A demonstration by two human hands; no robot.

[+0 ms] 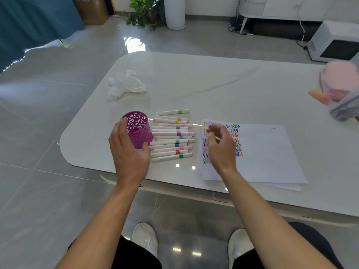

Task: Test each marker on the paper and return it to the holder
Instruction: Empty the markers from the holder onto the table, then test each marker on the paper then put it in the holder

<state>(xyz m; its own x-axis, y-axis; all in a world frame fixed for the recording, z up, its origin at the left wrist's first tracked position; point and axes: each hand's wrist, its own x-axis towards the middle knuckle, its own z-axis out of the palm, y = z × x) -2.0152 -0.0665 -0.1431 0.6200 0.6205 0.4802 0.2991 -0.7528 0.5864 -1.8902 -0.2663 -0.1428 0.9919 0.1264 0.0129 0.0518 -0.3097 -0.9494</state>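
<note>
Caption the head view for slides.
Left hand holds purple holder; markers lie beside it; right hand hovers over scribbled paper.

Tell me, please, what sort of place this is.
Probably a living room at home, though I cannot be sure: a white table stands on a tiled floor, with a potted plant near the far wall and a microwave set on the floor.
</note>
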